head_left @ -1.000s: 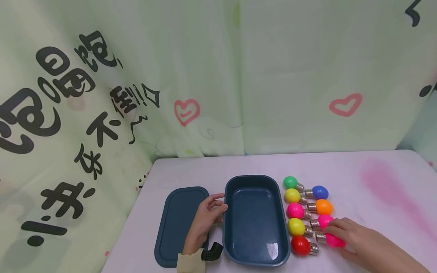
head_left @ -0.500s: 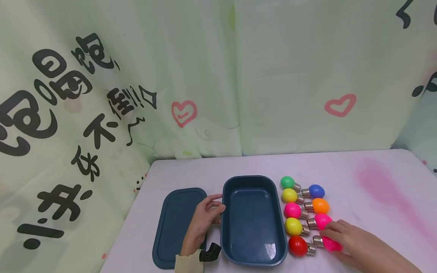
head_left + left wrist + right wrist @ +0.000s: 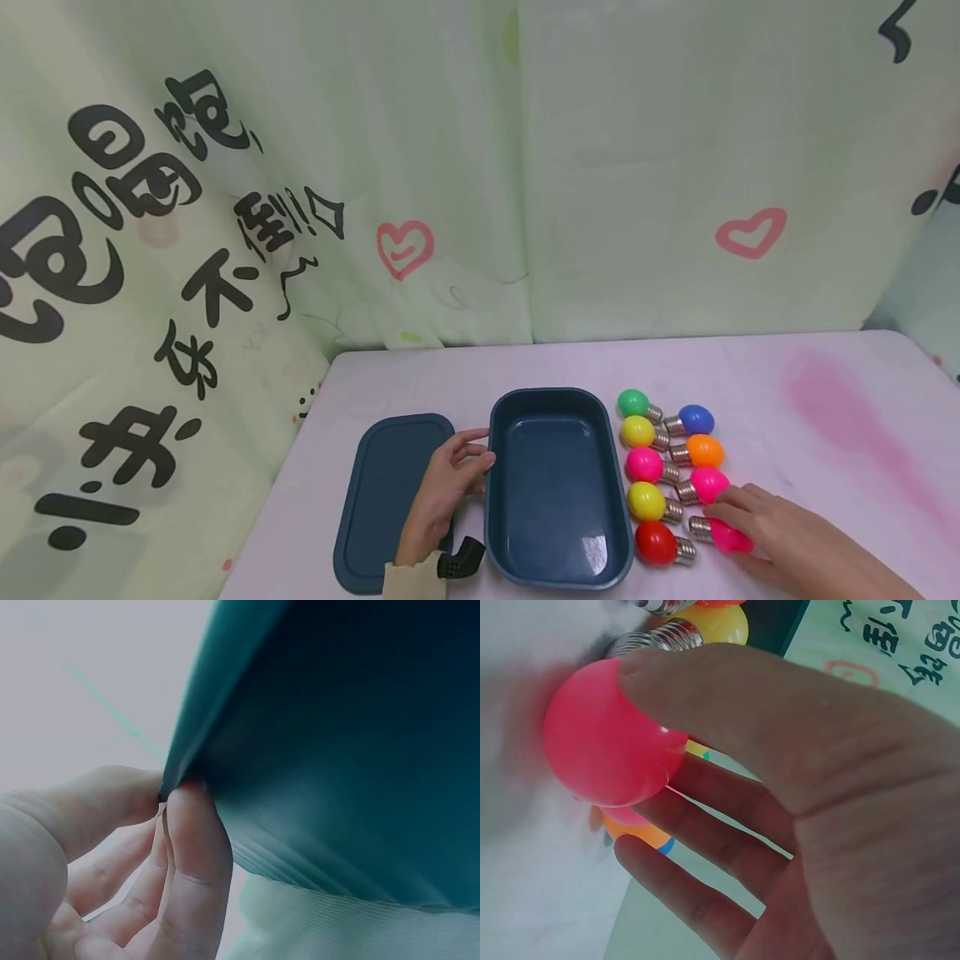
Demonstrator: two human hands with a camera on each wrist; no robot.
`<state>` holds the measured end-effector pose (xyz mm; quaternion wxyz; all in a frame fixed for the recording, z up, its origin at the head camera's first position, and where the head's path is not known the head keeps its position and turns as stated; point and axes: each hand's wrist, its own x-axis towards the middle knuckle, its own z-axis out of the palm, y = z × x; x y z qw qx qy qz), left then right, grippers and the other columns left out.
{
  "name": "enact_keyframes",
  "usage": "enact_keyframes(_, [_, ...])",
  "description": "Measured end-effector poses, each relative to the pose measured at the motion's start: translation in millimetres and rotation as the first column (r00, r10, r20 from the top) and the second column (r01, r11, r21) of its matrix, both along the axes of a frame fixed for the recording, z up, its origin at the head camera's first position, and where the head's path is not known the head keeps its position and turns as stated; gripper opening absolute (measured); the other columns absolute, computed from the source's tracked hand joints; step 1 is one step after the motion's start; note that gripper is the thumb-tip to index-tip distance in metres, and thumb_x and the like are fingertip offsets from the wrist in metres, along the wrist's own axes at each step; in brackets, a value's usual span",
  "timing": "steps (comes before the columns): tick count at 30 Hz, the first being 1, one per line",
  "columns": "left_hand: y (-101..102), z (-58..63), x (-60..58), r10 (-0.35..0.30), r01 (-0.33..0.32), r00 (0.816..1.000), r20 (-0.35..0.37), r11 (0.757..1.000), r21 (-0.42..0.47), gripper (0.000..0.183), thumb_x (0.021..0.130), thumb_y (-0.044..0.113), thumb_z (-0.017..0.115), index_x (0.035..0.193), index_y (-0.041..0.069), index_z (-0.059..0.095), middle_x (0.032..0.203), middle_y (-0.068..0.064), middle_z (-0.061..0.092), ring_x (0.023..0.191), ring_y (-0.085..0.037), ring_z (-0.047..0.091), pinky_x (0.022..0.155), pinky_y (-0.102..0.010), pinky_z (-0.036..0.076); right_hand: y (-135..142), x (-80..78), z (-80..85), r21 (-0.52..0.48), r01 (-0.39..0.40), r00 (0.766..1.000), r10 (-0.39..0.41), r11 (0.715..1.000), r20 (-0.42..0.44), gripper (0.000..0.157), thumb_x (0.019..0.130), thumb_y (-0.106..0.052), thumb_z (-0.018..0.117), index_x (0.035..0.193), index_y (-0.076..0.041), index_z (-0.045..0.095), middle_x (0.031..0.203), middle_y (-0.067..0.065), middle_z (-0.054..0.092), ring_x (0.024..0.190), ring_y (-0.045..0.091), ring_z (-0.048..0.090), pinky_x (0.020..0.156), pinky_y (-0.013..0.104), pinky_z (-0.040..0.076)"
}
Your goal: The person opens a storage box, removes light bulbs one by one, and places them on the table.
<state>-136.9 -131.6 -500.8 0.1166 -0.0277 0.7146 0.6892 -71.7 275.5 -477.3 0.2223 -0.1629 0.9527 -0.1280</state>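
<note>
My left hand [image 3: 447, 483] is at the left side of a dark blue rectangular box [image 3: 558, 500], which stands with its inside bare. In the left wrist view, thumb and finger pinch the edge of the box [image 3: 337, 750]. To the right of the box, my right hand [image 3: 787, 533] holds the nearest pink toy light bulb [image 3: 727, 537] of the right-hand column. Thumb and fingers lie round its pink globe [image 3: 604, 735] in the right wrist view. Its silver screw base [image 3: 699, 528] points left, toward a red bulb [image 3: 655, 543].
A flat dark blue lid [image 3: 386, 500] lies left of the box, partly under the left forearm. Green [image 3: 633, 402], yellow [image 3: 638, 432], blue [image 3: 697, 419], orange [image 3: 706, 451] and other pink bulbs [image 3: 708, 484] form two columns. A printed curtain [image 3: 600, 167] hangs behind the table [image 3: 750, 367].
The held pink bulb has shifted slightly left, away from its first spot, with my right hand. The head view has swung a little. My left hand stays at the box.
</note>
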Motion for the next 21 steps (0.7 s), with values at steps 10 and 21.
enact_keyframes(10, [0.6, 0.6, 1.2, -0.004, 0.004, 1.000, -0.003, 1.000, -0.013, 0.046, 0.092, 0.021, 0.072, 0.134, 0.010, 0.059, 0.102, -0.005, 0.066, 0.082, -0.014, 0.063, 0.065, -0.026, 0.055, 1.1, 0.4, 3.6, -0.007, 0.026, 1.000, -0.026, 1.000, -0.008, 0.066, 0.066, -0.033, 0.086, 0.125, -0.013, 0.065, 0.126, 0.011, 0.063, 0.118, 0.041, 0.055, 0.080, 0.046, 0.058])
enact_keyframes(21, [1.3, 4.4, 3.2, 0.000, 0.000, 1.000, -0.003, 1.000, -0.023, 0.045, 0.092, 0.021, 0.071, 0.134, 0.010, 0.059, 0.102, -0.006, 0.066, 0.080, -0.014, 0.063, 0.066, -0.027, 0.055, 0.4, 6.7, 8.4, 0.009, 0.044, 0.998, -0.044, 0.999, -0.045, 0.064, 0.068, -0.032, 0.086, 0.125, -0.013, 0.065, 0.126, 0.013, 0.062, 0.116, 0.043, 0.055, 0.081, 0.048, 0.057])
